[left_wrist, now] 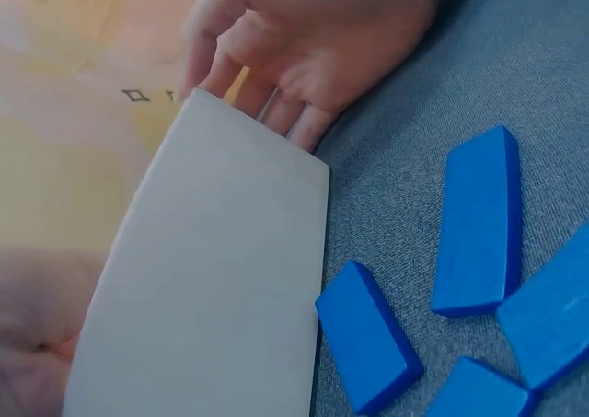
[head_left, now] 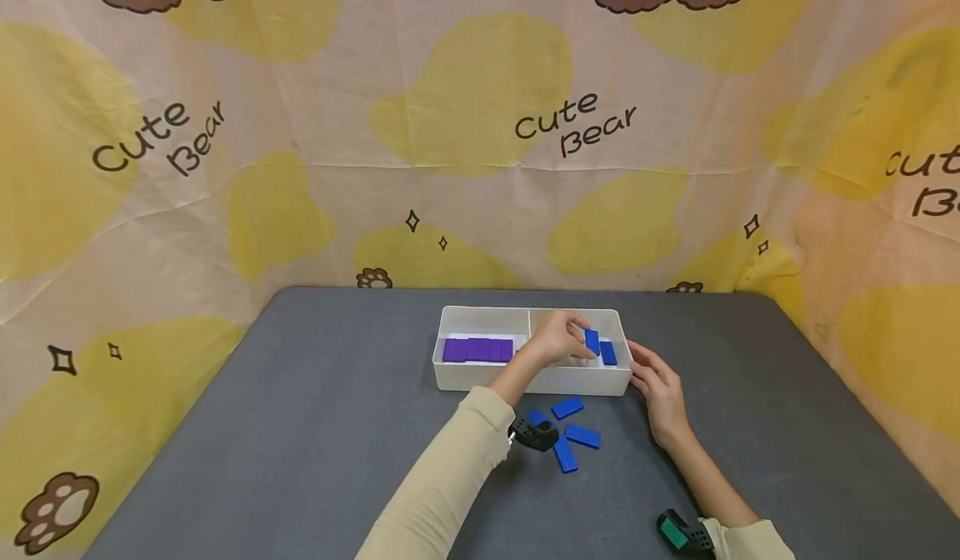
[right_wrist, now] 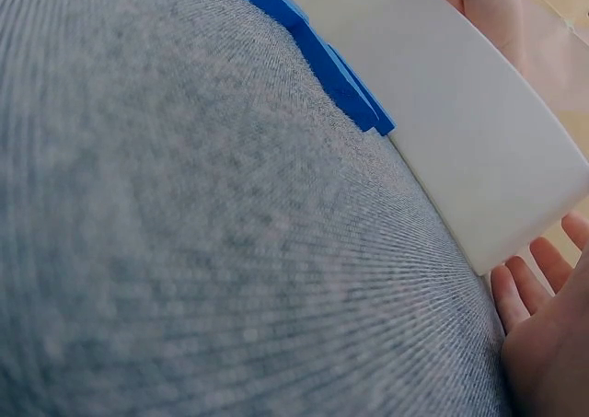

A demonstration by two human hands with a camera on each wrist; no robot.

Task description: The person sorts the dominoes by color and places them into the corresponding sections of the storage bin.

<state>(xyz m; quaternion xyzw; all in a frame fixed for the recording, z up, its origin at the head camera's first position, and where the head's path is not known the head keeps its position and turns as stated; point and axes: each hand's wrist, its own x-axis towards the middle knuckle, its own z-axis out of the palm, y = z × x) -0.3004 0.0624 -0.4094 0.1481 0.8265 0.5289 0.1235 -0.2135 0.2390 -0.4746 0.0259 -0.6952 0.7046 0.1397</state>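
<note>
My left hand (head_left: 553, 339) reaches into the right compartment of a white divided box (head_left: 495, 379). Between its thumb and fingers it pinches a blue block (head_left: 592, 342), flat and oblong. Just right of that piece, another blue block (head_left: 608, 353) stands in the same compartment. My right hand (head_left: 663, 397) touches the box's right end with its fingers extended, as the right wrist view also shows at that end of the box (right_wrist: 479, 132). In the left wrist view the box wall hides most of the left hand.
Purple blocks (head_left: 477, 350) stand in a row in the left compartment. Several loose blue blocks (head_left: 582, 436) lie on the grey table (head_left: 337, 427) in front of the box, partly beneath the left wrist. A patterned cloth (head_left: 465, 210) hangs behind the table.
</note>
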